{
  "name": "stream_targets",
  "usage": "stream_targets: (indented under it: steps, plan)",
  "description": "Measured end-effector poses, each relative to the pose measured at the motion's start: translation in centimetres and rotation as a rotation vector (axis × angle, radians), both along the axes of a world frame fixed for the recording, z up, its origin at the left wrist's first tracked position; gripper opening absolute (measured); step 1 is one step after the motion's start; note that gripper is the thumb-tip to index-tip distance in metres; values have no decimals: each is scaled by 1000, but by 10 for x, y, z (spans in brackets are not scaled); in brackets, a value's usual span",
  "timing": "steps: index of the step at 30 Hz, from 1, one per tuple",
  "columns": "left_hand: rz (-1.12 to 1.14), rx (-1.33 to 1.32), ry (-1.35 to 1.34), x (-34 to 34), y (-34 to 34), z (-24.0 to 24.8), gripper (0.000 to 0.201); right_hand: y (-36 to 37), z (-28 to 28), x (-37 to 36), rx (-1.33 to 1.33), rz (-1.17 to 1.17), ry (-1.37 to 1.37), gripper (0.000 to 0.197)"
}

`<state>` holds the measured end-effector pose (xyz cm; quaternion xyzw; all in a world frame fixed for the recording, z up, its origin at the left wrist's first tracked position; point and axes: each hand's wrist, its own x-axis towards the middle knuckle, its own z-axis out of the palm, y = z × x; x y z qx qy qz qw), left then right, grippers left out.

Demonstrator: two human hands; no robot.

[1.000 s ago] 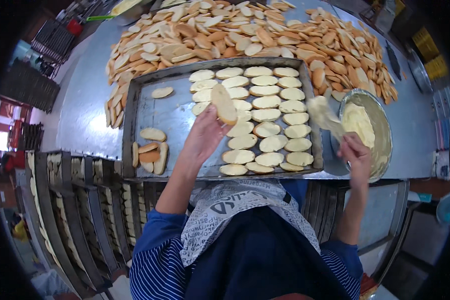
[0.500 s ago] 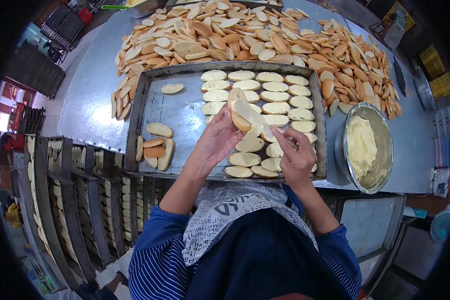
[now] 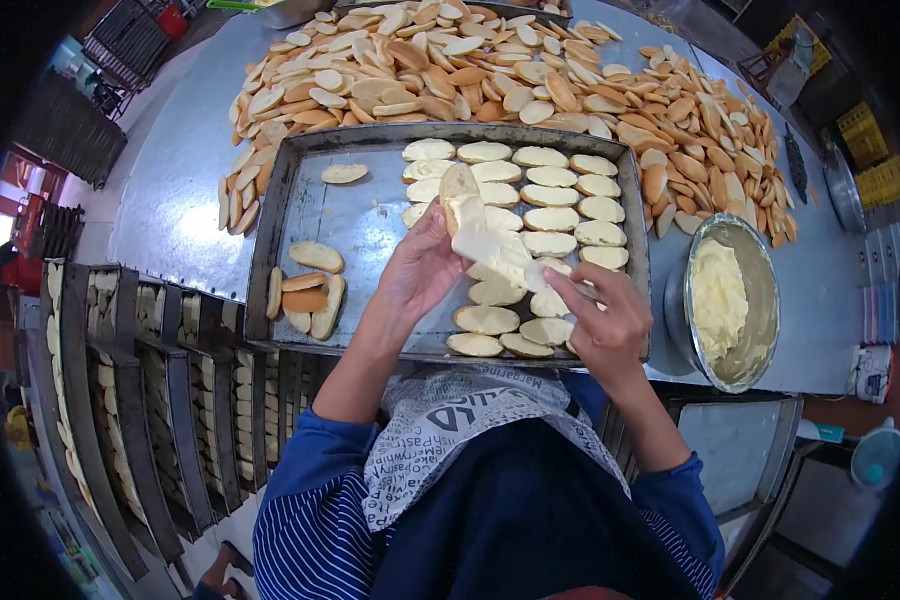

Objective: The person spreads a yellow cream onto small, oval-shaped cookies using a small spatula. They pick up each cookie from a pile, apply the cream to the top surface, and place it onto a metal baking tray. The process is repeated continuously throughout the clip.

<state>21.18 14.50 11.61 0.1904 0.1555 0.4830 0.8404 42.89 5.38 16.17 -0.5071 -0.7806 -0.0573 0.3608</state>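
My left hand (image 3: 420, 268) pinches an oval bread slice (image 3: 458, 184) upright above a metal tray (image 3: 365, 222). In my right hand (image 3: 612, 325) is a spatula, its broad blade (image 3: 498, 250) coated with pale cream and lying against the lower part of that slice. The blade hides much of the slice. Below, rows of cream-coated slices (image 3: 550, 195) fill the tray's right side. Several plain slices (image 3: 305, 300) lie in its lower left corner, and a single slice (image 3: 344, 173) rests near its upper left.
Beyond the tray spreads a large heap of bread slices (image 3: 400, 85) on the metal table (image 3: 170, 215). A metal bowl of pale cream (image 3: 722, 300) stands to the right. Stacked trays of slices (image 3: 160, 400) are at lower left. A person's foot shows on the floor below.
My right hand has shifted slightly right and down with the spatula. The bread slice in my left hand has moved a little left and stands more upright.
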Motion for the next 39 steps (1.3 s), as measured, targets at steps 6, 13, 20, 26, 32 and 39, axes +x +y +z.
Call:
stream_targets:
  steps: [6, 13, 20, 26, 32, 39]
  plan:
    - [-98, -75, -76, -2, -4, -2, 49, 4, 5, 4, 191, -41, -92, 52]
    - [-205, -54, -109, 4, -5, -6, 57, 45, -16, 7, 244, -183, -103, 52]
    - [-192, -48, -78, 0, -5, -7, 62, 45, -20, 0, 204, -171, -70, 55]
    - [-41, 7, 49, -2, -4, -7, 59, 28, -2, -8, 6, -149, 191, 57]
    - [47, 120, 158, -13, 2, -10, 52, -5, 16, -10, -237, -36, 55, 55]
    - [-14, 132, 276, -19, -7, -11, 52, 5, 21, -9, -128, -92, 196, 54]
